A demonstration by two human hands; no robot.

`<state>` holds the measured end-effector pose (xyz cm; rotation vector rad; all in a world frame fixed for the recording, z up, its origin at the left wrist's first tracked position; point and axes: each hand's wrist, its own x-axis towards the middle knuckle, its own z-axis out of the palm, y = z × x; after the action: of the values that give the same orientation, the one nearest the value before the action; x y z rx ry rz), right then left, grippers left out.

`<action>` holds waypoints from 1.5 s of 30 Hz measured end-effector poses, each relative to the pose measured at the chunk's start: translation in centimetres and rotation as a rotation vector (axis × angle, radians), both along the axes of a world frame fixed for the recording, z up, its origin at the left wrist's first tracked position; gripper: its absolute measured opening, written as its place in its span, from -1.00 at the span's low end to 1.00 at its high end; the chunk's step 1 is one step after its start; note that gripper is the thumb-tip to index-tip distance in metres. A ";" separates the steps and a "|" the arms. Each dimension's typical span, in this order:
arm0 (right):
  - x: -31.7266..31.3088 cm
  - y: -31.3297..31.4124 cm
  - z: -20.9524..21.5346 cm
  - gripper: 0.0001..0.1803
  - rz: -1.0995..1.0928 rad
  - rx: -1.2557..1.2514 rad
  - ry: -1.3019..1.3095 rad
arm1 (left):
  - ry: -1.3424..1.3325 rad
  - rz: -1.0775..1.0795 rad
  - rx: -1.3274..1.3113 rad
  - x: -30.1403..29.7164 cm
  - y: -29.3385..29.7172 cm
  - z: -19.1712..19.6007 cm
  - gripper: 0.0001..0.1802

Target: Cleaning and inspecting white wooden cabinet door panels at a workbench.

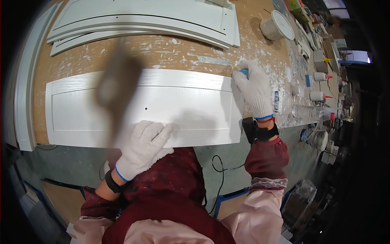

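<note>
Right hand in white knit glove (254, 87): small blue pad (244, 72) pinched by thumb and fingers

Glossy white rectangular wood-grain panel (166, 105): at nine o'clock from that hand, long axis nine-to-three. Left hand (143, 147), similarly gloved, fingers slightly spread: over six-o'clock edge, nearer panel's middle.

Single view: head-worn fisheye, left one of the pair, upright, unmirrored. Looks steeply down and forward from above the wearer's maroon apron (162, 183), which fills the near middle. White panel (191, 99) sits mid-view, fairly close below; left hand (143, 148) and right hand (256, 89) both in frame. Wide coverage: workbench (93, 53) runs to far edge, clear plastic bottle (310, 113) shows at right; straight edges bow, rim goes black.
</note>
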<state>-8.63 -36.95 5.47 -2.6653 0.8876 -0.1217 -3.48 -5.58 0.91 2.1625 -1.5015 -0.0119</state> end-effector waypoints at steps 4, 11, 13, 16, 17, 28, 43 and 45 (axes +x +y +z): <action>-0.2 0.5 0.3 -0.77 -0.004 0.043 -0.145 | 0.001 0.001 0.007 0.0 0.1 -0.2 -0.33; 0.1 0.1 -0.6 -0.77 0.056 -0.048 -0.126 | -0.011 0.002 -0.023 0.0 0.1 -0.3 -0.33; 0.0 0.0 -0.5 -0.79 0.007 0.039 -0.182 | -0.012 0.005 -0.024 0.0 0.1 -0.3 -0.33; -0.6 -0.2 -0.2 -0.68 -0.017 0.050 -0.024 | 0.043 -0.015 -0.003 0.0 -0.1 -0.3 -0.33; -0.5 -0.1 -0.3 -0.68 -0.017 0.049 -0.023 | 0.026 -0.010 -0.018 0.0 0.0 -0.3 -0.33; -0.5 0.3 -0.8 -0.74 0.080 -0.090 -0.164 | 0.030 -0.019 -0.026 -0.2 -0.2 0.0 -0.30; -2.5 -4.6 0.0 -0.66 -0.034 0.292 -0.133 | -0.016 -0.008 -0.016 0.0 0.0 -0.2 -0.31; -2.6 -4.9 -0.6 -0.66 0.031 0.284 -0.130 | -0.002 -0.005 -0.006 0.0 0.0 -0.2 -0.32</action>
<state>-11.27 -41.81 4.85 -2.3774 0.7605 -0.1480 -3.50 -5.54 0.76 2.1549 -1.5058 -0.0060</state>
